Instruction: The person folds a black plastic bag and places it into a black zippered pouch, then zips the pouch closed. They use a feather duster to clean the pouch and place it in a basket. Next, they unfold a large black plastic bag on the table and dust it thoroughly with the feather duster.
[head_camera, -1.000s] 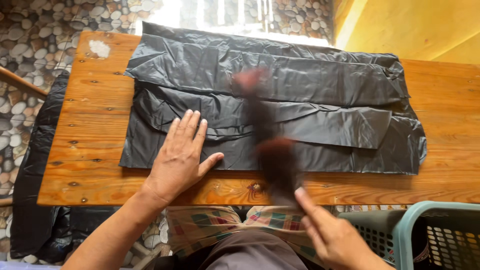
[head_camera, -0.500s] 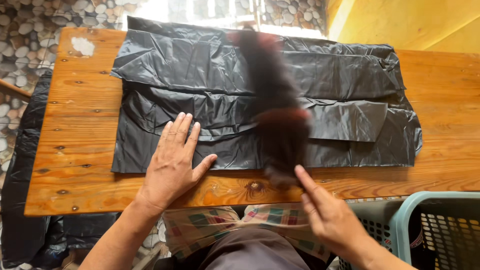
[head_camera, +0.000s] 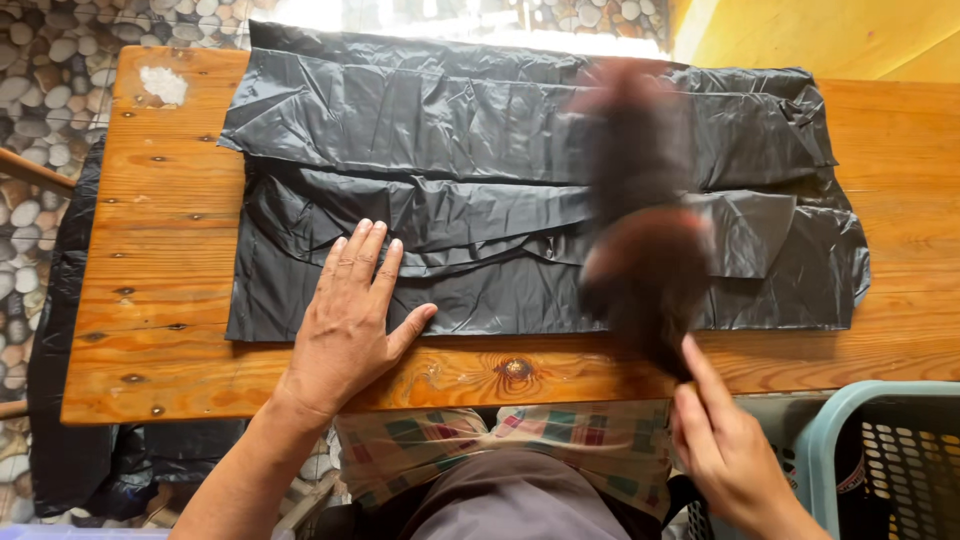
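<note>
A black plastic bag lies spread flat and partly folded on a wooden table. My left hand rests flat on the bag's near left part, fingers spread. My right hand is at the table's near edge and grips the end of a dark brown, blurred object that reaches up over the bag's middle right. What that object is cannot be told because of the motion blur.
A teal plastic basket stands at the lower right beside my lap. More black plastic hangs off the table's left side above a pebble floor. A white smear marks the table's far left corner. A yellow wall is at the top right.
The blurred dark object in my right hand has swung from the bag's middle toward the right. My left hand has stayed pressed on the bag.
</note>
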